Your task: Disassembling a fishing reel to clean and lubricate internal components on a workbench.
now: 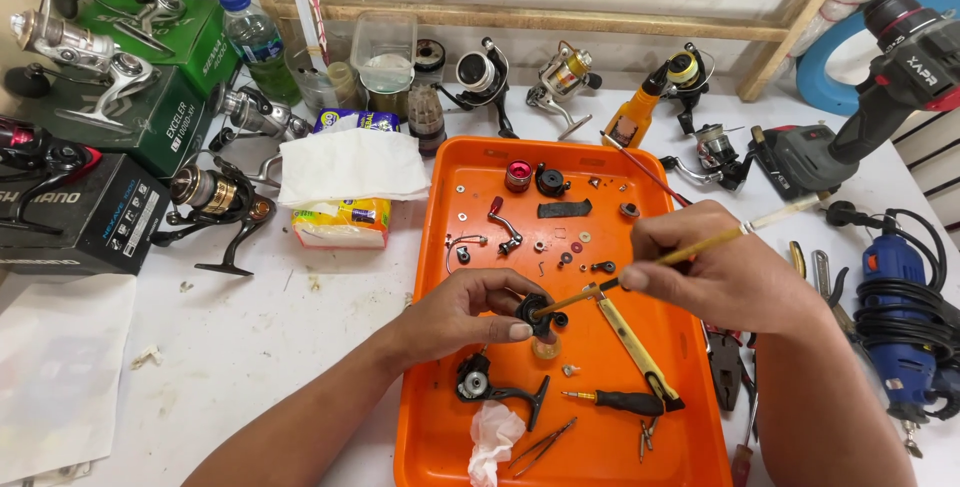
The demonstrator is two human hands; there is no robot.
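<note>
White workbench (250, 337), cluttered, wooden rack (560, 17) along the back wall. Far left: green boxes (150, 97) and a black box (90, 222) with spinning reels (75, 47) resting on them; a plastic bottle (255, 42) behind. Next over, a tissue pack (345, 187) with a sheet pulled up. Centre: orange tray (450, 427) holding scattered small washers, a red spool cap (518, 176), a bent reel handle (505, 227), a black reel body (480, 382), a crumpled tissue (495, 437), tweezers (545, 442), a black-handled screwdriver (620, 402) and a yellow tool (630, 337). Left hand (460, 312) over the tray's middle, fingers closed in a pinch around a small black reel part (535, 312), held just above a small amber tub (545, 349). Right hand (715, 272) to its right, fingers pinched narrow on a thin brush (700, 249); brush tip touches the black part. Right of the tray: pliers (725, 362), a blue rotary tool (900, 317) with coiled cord, a cordless drill (880, 97) lying at the back right.
</note>
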